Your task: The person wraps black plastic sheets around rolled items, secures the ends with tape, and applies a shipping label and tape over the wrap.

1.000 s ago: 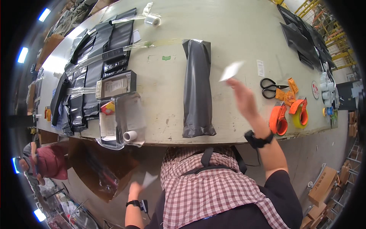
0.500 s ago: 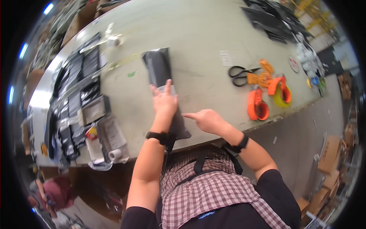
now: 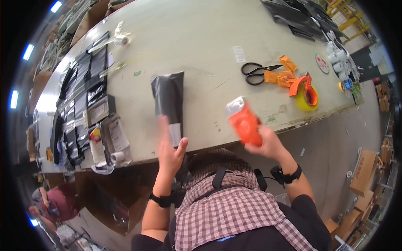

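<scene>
A dark grey plastic mailing bag (image 3: 168,94) lies lengthwise on the table, bulging with something hidden inside. A white label (image 3: 175,134) is on its near part. My left hand (image 3: 170,158) is at the bag's near end with fingers stretched and thumb apart, the fingertips slightly blurred. Whether it presses on the bag, I cannot tell. My right hand (image 3: 270,144) grips an orange tape dispenser (image 3: 246,126) above the table's front edge, its clear front end tilted toward the far left.
Right of the bag lie black-handled scissors (image 3: 255,74), orange packets (image 3: 278,78) and a second tape dispenser (image 3: 307,94) with yellow tape. Stacked black bags (image 3: 88,79) and grey trays (image 3: 115,134) occupy the left. More black bags (image 3: 293,19) lie far right.
My right hand has taken up one orange tape dispenser from the table and lifted it. My left hand has slid nearer along the bag, uncovering the bag's middle.
</scene>
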The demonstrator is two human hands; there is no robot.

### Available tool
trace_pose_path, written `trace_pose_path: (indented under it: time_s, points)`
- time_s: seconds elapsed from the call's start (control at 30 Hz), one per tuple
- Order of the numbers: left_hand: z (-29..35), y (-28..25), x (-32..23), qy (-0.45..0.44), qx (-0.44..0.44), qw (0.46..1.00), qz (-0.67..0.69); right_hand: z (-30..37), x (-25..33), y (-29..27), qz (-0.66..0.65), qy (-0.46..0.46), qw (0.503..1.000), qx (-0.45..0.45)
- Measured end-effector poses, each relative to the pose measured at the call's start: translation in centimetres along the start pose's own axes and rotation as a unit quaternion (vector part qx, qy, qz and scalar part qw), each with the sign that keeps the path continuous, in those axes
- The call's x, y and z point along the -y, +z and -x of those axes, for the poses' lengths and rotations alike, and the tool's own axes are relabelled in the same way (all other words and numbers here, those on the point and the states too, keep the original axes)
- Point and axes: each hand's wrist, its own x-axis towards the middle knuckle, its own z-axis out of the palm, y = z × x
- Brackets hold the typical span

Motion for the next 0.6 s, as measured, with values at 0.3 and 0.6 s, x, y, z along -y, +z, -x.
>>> trace_pose_path:
  time_s: [0.3, 0.6]
  points:
    - [4.9, -3.2, 1.7, -0.243, 0.191, 0.753, 0.581, -1.1, 5.1, 6.6, -0.057, -0.276, 0.922, 0.267]
    - [11.9, -2.2, 11.3, -0.335, -0.123, 0.912, 0.201, 0.6, -0.2, 7.9, -0.081, 0.163, 0.898, 0.401]
